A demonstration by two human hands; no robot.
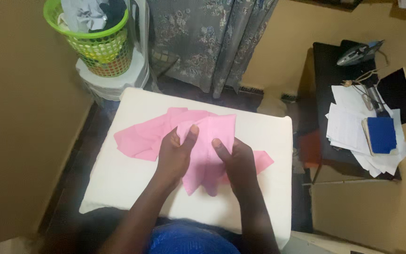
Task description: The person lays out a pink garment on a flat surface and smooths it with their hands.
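Blue cloth (184,240): nearest of all, at the bottom edge, shiny and bright, on the person's lap.
Left hand (175,155): closed on the left side of the thin pink cloth (203,146), thumb up on top, other fingers tucked under.
Right hand (239,162): closed on the right side of the same pink cloth, thumb on top too.
Pink cloth: in the middle of the soft white padded board (132,174), part lifted between both hands, the rest flat and spread to the left and right.
Doing it well, as a guess: best to hold both sides level, pull gently so no bumps show, keep edges lined up, press flat on the board.
White board: right in front of the lap, wide and pale, bare around the pink cloth.
Blue flat book (381,135): to the right, on a heap of white papers (348,127), small and square, with a pale edge.
White papers: loose sheets on the black side table (327,70), marks too small to tell.
Grey iron (358,52): farther back on the black table, cord beside it.
Green plastic basket (95,40): far left, round with holes, full of clothes, on a white plastic stool (113,80).
Grey flowered curtain (212,37): farthest back, hanging down to the floor.
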